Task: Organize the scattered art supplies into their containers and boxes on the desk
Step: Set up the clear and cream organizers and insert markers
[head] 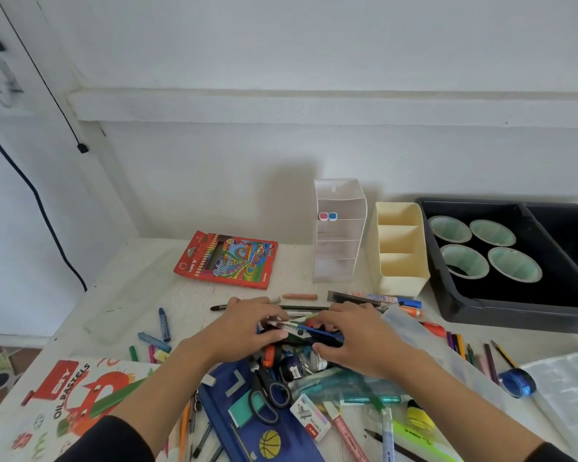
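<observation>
My left hand [247,325] and right hand [357,335] grip a bundle of pens and brushes [302,328] from either side, fingers curled over it and thumbs under. The bundle lies crosswise, left to right, on top of the heap on the surface [294,271]. The cream divided holder [401,258] stands beyond, to the right and nearer my right hand, so I judge that hand should lead.

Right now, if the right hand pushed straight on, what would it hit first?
The right hand would probably meet the pile of pens first, then the left hand; depth is unclear.
</observation>
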